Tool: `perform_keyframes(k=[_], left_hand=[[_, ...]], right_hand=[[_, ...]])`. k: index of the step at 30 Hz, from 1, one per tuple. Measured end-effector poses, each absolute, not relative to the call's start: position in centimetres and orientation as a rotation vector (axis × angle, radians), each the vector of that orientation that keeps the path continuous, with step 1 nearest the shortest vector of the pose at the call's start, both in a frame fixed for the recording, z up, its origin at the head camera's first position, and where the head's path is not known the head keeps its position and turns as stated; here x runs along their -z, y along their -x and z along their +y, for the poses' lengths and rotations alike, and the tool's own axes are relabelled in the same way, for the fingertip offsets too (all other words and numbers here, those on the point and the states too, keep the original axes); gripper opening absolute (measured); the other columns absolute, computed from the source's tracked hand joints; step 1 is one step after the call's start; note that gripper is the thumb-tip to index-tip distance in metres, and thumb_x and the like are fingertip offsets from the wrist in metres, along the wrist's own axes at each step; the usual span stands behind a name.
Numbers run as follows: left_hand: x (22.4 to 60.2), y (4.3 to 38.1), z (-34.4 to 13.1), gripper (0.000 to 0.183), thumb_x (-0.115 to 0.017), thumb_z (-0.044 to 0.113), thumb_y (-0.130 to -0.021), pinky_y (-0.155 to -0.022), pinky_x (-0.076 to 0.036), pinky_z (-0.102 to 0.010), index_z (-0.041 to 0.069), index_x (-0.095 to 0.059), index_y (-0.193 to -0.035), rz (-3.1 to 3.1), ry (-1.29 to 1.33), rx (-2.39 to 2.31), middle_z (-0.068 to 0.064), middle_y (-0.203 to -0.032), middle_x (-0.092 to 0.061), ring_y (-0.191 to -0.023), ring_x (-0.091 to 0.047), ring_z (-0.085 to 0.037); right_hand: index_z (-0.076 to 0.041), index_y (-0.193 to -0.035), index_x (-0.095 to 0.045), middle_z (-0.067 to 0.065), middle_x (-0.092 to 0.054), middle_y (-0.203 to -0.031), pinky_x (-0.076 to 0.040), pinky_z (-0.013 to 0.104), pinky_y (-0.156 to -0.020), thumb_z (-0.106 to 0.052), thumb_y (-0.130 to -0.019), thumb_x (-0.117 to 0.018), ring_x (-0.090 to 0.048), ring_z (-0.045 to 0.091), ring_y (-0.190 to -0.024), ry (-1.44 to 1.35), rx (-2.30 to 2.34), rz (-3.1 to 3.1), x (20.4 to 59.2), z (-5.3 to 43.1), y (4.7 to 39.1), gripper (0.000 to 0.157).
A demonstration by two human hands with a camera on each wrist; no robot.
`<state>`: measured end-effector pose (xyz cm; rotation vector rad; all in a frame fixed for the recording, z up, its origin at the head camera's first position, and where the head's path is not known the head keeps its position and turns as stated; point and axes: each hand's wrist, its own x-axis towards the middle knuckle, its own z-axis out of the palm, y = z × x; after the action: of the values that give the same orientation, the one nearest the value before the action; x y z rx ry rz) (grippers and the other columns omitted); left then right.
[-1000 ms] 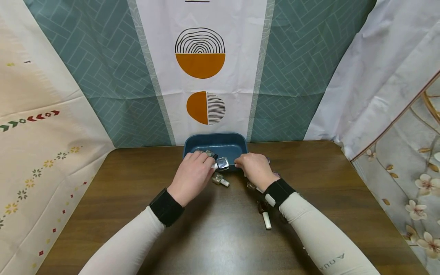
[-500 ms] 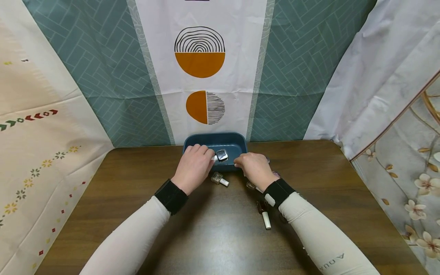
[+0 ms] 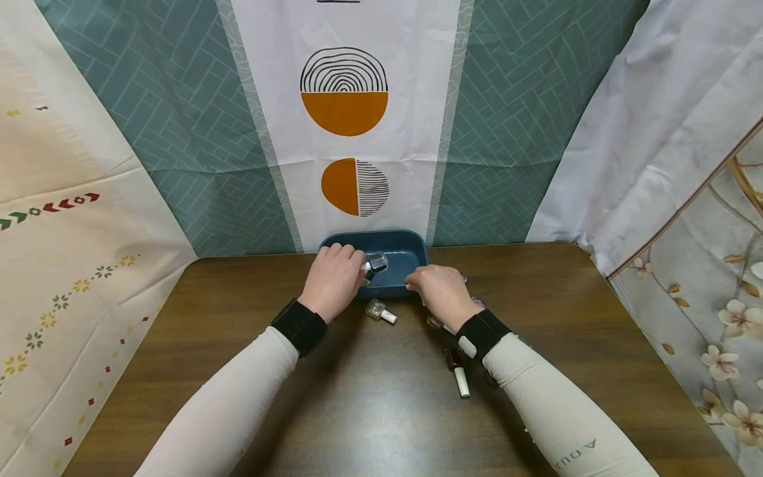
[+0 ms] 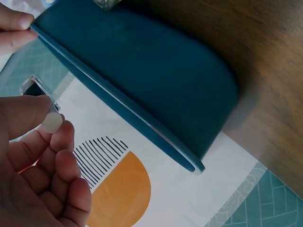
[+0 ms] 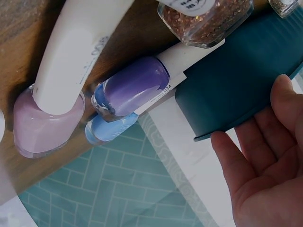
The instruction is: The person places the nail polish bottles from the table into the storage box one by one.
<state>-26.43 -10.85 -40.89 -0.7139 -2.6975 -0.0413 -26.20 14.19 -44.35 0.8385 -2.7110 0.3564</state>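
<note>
Jutting from the pinching left grip (image 3: 334, 281), a bottle (image 3: 378, 262) above the bin (image 3: 411, 260) pinched by the right grip (image 3: 442, 289)

The brown wooden worktop (image 3: 208, 311) lay open left of the left hand (image 3: 335, 279). Between the hands, the square clear-glass bottle (image 3: 378, 263) narrowed the gap above the dark-blue rounded tray (image 3: 408, 262), whose far right corner was free. A glitter-filled, white-capped bottle (image 3: 375, 309) blocked the tray's front; beside the right hand (image 3: 442, 291), a glossy purple bottle (image 5: 135, 85) and pale-pink bottle (image 5: 47, 125) crowded the way.
</note>
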Motion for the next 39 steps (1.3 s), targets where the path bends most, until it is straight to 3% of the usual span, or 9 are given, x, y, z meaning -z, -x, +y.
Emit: perform_keyframes(k=[27,39], left_hand=[[40.5,28.7,-10.5,0.027,-0.079,0.024,-0.106,-0.088,-0.049,-0.042,0.003,-0.076,-0.122,-2.811,0.635,0.012,-0.013,-0.108,-0.075,-0.102,-0.063,-0.033],[41.1,30.0,-10.3,0.019,-0.075,0.023,-0.108,-0.090,-0.050,-0.047,0.005,-0.075,-0.113,-2.831,0.630,-0.026,-0.013,-0.105,-0.074,-0.103,-0.067,-0.035]], right_hand=[[-0.012,-0.107,-0.087,0.002,-0.080,-0.095,-0.063,0.044,-0.079,-0.012,-0.106,-0.076,-0.077,0.024,-0.092,-0.857,-0.383,-2.689,44.5,14.3,26.3,0.011],[-0.015,-0.104,-0.087,0.001,-0.079,-0.093,-0.063,0.044,-0.078,-0.014,-0.107,-0.075,-0.077,0.024,-0.091,-0.851,-0.357,-2.694,44.4,14.3,26.3,0.012]])
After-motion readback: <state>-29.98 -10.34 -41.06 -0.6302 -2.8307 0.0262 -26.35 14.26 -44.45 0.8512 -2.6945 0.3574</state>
